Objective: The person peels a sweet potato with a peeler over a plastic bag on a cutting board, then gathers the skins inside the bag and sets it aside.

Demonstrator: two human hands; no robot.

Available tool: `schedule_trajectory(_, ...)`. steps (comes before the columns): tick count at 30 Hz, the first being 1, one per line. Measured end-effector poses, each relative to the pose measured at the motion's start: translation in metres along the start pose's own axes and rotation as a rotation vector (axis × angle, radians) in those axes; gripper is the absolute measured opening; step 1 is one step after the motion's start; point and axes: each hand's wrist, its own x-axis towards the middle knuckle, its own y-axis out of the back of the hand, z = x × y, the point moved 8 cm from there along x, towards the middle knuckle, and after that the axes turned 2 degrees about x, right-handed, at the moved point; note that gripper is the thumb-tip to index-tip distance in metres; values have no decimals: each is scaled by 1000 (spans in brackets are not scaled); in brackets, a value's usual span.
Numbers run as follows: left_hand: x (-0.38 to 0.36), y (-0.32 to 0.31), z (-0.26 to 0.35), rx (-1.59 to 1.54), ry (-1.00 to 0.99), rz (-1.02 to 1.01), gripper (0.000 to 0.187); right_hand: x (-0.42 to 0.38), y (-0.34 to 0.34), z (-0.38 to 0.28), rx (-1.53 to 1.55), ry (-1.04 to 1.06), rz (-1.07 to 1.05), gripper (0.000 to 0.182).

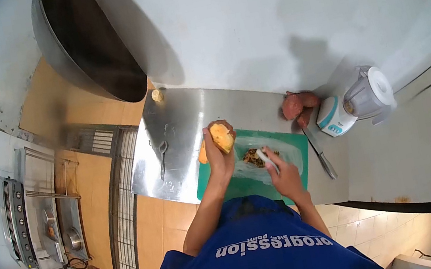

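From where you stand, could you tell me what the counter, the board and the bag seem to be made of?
Counter: probably stainless steel, grey with a dull sheen and reflections. Board: likely plastic, flat uniform green. Bag: thin clear plastic film, crinkled, peelings visible through it.

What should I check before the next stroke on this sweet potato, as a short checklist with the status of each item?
1. Left hand has a firm wrap around the partly peeled sweet potato: ok.
2. Right hand holds the white-handled peeler: ok, though its blade is too small to judge.
3. Clear plastic bag with peelings lies open on the green cutting board below the hands: ok.
4. Knife lies on the steel counter right of the board, apart from both hands: ok.
5. Unpeeled sweet potatoes wait beside the blender: ok.
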Motion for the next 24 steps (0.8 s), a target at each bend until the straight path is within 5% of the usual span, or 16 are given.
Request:
schedule_trajectory(5, -27, -13, -29, -48, 176, 93, 34, 18, 31, -50, 144, 274, 133, 48)
schedule_trajectory(12, -29, -20, -37, 142, 157, 128, 33, 20, 15, -46, 66, 246, 104, 47)
schedule_trajectory(14, -17, -18, -43, 105, 87, -188, 38, 14, 10, -45, 83, 224, 17, 47)
schedule_trajectory(17, -11, -28, -21, 195, 47, -70, 33, -1, -23, -17, 22, 121, -102, 46)
schedule_trajectory(18, -13, -20, -23, 177, 41, 93, 33, -1, -28, -12, 21, 124, -98, 46)
schedule_trajectory(20, -15, -23, -23, 167, 34, 89, 33, -4, -13, -8, 107, 239, 124, 47)
schedule_trajectory(22, -21, -14, -28, 166, 43, 89, 34, 0, 6, -19, 146, 215, 118, 46)
schedule_trajectory(24, -23, -18, -40, 209, 85, -122, 38, 7, 25, -35, 192, 180, 86, 46)
